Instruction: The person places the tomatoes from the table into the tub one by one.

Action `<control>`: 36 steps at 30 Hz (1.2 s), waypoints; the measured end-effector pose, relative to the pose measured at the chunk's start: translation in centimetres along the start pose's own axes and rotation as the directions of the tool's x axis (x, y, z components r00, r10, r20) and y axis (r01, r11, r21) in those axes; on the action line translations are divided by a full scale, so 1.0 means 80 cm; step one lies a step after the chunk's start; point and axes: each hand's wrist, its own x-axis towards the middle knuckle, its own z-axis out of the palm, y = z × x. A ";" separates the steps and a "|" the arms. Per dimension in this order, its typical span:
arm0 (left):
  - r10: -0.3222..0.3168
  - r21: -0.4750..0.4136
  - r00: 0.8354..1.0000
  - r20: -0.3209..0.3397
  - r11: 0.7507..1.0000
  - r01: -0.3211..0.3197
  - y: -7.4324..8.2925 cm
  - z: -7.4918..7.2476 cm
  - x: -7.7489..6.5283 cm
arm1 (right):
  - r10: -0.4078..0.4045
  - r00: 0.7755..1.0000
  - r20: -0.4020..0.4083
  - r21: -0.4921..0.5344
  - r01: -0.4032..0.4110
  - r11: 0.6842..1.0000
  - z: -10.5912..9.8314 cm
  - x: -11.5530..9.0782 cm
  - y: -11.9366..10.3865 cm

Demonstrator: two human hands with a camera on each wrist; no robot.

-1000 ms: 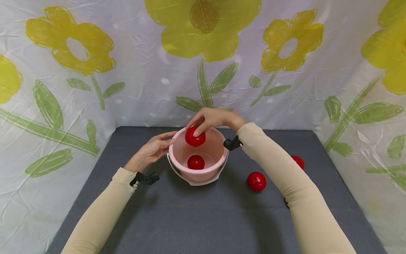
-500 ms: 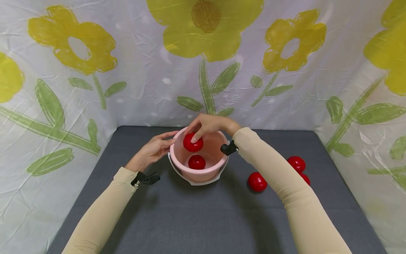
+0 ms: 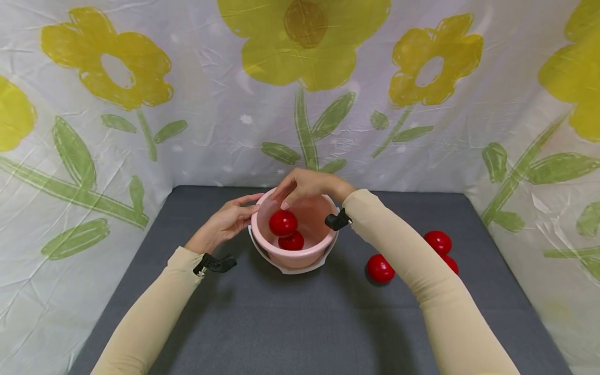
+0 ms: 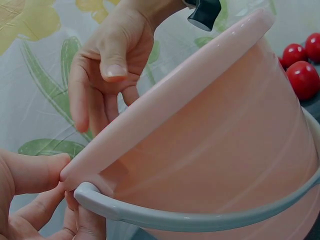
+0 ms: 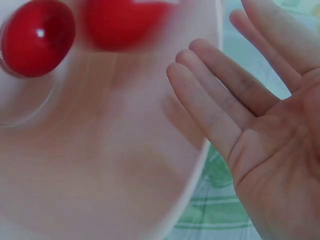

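Observation:
My left hand (image 3: 226,219) pinches the rim of a pink bucket (image 3: 300,257) between thumb and fingers, beside the hinge of its white handle (image 4: 170,220). My right hand (image 3: 307,183) is above the bucket's far rim, its fingers parted and nothing between them. Just below those fingertips, inside the bucket, is a shiny red round object, tomato-like (image 3: 283,223), blurred in the right wrist view and apart from the hand. A second red tomato-like object (image 3: 291,241) lies on the bucket's bottom, partly hidden by the first in the head view.
On the dark grey tablecloth (image 3: 300,323), a red tomato-like object (image 3: 379,269) lies right of the bucket. Two more, one of them the farther one (image 3: 438,242), lie beyond my right forearm, which partly covers the nearer. A flower-printed curtain (image 3: 211,104) hangs behind the table.
My right hand has lowered into the bucket's mouth and let go of the red tomato-like object, which has dropped below the fingers. My left hand has stayed on the rim.

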 end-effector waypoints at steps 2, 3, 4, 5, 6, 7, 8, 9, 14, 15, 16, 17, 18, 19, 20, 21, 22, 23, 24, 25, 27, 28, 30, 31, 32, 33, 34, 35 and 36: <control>0.000 -0.002 1.000 0.004 1.000 0.000 0.000 0.000 0.001 | -0.013 1.000 -0.020 0.003 0.013 1.000 -0.003 0.000 0.000; 0.000 -0.001 1.000 0.005 1.000 0.000 0.000 0.000 0.001 | -0.019 0.999 -0.025 0.010 0.020 1.000 -0.004 -0.001 -0.001; 0.001 0.004 1.000 0.005 1.000 -0.001 0.000 0.000 0.001 | -0.023 0.999 -0.026 0.020 0.023 1.000 -0.006 -0.001 -0.002; 0.001 0.007 1.000 0.004 1.000 -0.001 0.000 0.001 0.001 | -0.024 0.999 -0.025 0.032 0.025 0.999 -0.007 -0.002 -0.002; 0.002 0.010 1.000 0.004 1.000 -0.002 0.001 0.001 0.001 | -0.024 0.999 -0.023 0.039 0.025 0.999 -0.008 -0.003 -0.003; 0.003 0.012 1.000 0.005 1.000 -0.003 0.000 0.001 0.001 | -0.025 0.999 -0.020 0.042 0.025 0.999 -0.009 -0.003 -0.003; 0.005 0.013 1.000 0.007 1.000 -0.005 0.000 0.000 0.001 | -0.024 1.000 -0.017 0.045 0.025 0.999 -0.010 -0.004 -0.003; 0.007 0.014 1.000 0.009 1.000 -0.007 0.000 0.000 0.001 | -0.025 1.000 -0.014 0.049 0.025 0.998 -0.010 -0.005 -0.003; 0.013 0.004 1.000 0.016 1.000 -0.013 -0.001 -0.002 0.001 | -0.014 1.000 -0.022 0.069 0.015 0.998 -0.014 -0.011 0.000; 0.012 0.005 1.000 0.017 1.000 -0.012 -0.001 -0.002 0.001 | -0.014 1.000 -0.028 0.071 0.016 0.997 -0.015 -0.013 0.001; 0.010 0.005 1.000 0.014 1.000 -0.010 -0.001 -0.002 0.002 | -0.010 0.999 -0.036 0.076 0.012 0.997 -0.017 -0.016 0.002; 0.008 0.003 1.000 0.009 1.000 -0.008 -0.001 -0.001 0.001 | -0.006 0.999 -0.045 0.075 0.009 0.997 -0.019 -0.019 0.002; 0.006 0.002 1.000 0.007 1.000 -0.007 -0.001 -0.001 0.001 | -0.003 0.999 -0.055 0.075 0.007 0.997 -0.022 -0.023 0.002; 0.006 0.003 1.000 0.004 1.000 -0.006 -0.001 0.000 0.001 | -0.003 0.998 -0.066 0.070 0.008 0.998 -0.025 -0.026 0.002; 0.007 0.003 1.000 0.006 1.000 -0.007 -0.001 0.000 0.001 | 0.001 0.997 -0.078 0.066 0.004 0.998 -0.029 -0.030 0.002; 0.007 0.004 1.000 0.002 1.000 -0.008 0.000 0.001 0.001 | 0.005 0.996 -0.089 0.068 0.001 0.998 -0.033 -0.034 0.001; 0.008 0.005 1.000 -0.002 1.000 -0.008 0.000 0.002 0.001 | 0.012 0.995 -0.100 0.068 -0.006 0.998 -0.037 -0.039 0.001; 0.010 0.005 1.000 -0.002 1.000 -0.010 0.000 0.002 0.001 | 0.016 0.994 -0.111 0.066 -0.008 0.998 -0.041 -0.043 0.001; 0.012 0.008 1.000 -0.002 1.000 -0.012 0.000 0.002 0.001 | 0.017 0.992 -0.121 0.069 -0.009 0.998 -0.045 -0.048 0.002; 0.014 0.009 1.000 -0.001 1.000 -0.014 0.000 0.002 0.001 | 0.020 0.991 -0.129 0.074 -0.011 0.997 -0.048 -0.053 0.003; 0.013 0.008 1.000 -0.006 1.000 -0.012 0.000 0.002 0.001 | 0.028 0.990 -0.141 0.081 -0.017 0.997 -0.054 -0.063 0.006; 0.013 0.007 1.000 -0.006 1.000 -0.013 0.000 0.002 0.000 | 0.033 0.988 -0.150 0.081 -0.021 0.996 -0.057 -0.069 0.008; 0.013 0.002 1.000 -0.002 1.000 -0.013 0.000 0.002 0.000 | 0.045 0.985 -0.166 0.081 -0.032 0.996 -0.062 -0.081 0.012; 0.014 -0.001 1.000 -0.001 1.000 -0.014 0.000 0.002 0.000 | 0.054 0.983 -0.175 0.079 -0.041 0.996 -0.065 -0.087 0.014; 0.015 -0.002 1.000 -0.002 1.000 -0.015 -0.001 0.002 -0.001 | 0.065 0.980 -0.188 0.074 -0.052 0.996 -0.067 -0.094 0.015; 0.016 -0.003 1.000 -0.001 1.000 -0.016 -0.001 0.002 -0.001 | 0.077 0.977 -0.201 0.075 -0.064 0.995 -0.069 -0.101 0.018; 0.019 -0.001 1.000 0.003 1.000 -0.019 -0.001 0.002 -0.001 | 0.085 0.974 -0.211 0.073 -0.071 0.995 -0.071 -0.108 0.020; 0.021 -0.002 1.000 0.003 1.000 -0.021 -0.001 0.002 -0.001 | 0.093 0.971 -0.219 0.075 -0.078 0.994 -0.073 -0.116 0.023; 0.023 -0.002 1.000 0.005 1.000 -0.023 -0.002 0.001 -0.001 | 0.104 0.968 -0.229 0.079 -0.088 0.993 -0.075 -0.124 0.025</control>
